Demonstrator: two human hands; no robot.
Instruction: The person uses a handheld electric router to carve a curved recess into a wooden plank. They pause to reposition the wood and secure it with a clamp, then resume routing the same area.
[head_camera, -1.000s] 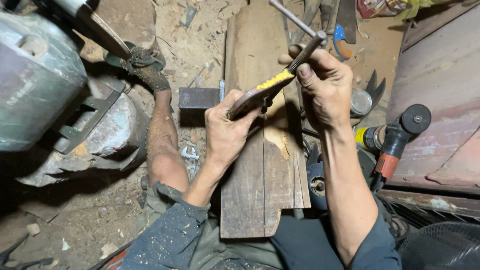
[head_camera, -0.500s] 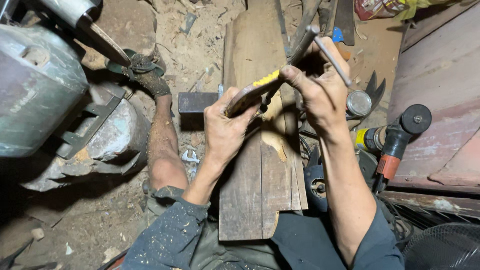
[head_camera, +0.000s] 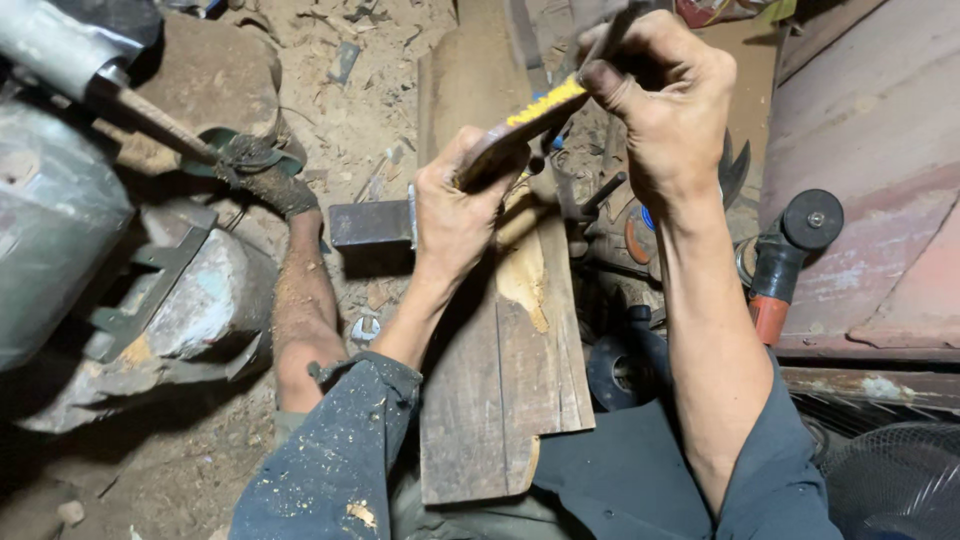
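Wood piece (head_camera: 500, 148), a short dark curved bit with a yellow strip (head_camera: 545, 100) along its upper edge, sits up in the air between both hands, above the plank (head_camera: 500, 390) that lies across the person's lap. Left hand (head_camera: 455, 205) has its grip closed around the lower end, fingers wrapped tight and thumb on top; right hand (head_camera: 665, 95) pinches the upper end, its grip clamped on the tip along with a thin metal tool whose shaft runs out of the top of the view. A second ago that right hand was raised with the rod clear above the piece; half a second ago it had dropped closer; now it is pressed right onto the end, so to my eye the tool is biting or seating rather than being lined up. Both hands have also come nearer the camera and the piece has tipped more steeply. The bare foot by the dark metal block (head_camera: 372, 222) and the angle grinder (head_camera: 785, 265) at the right lie where they were.
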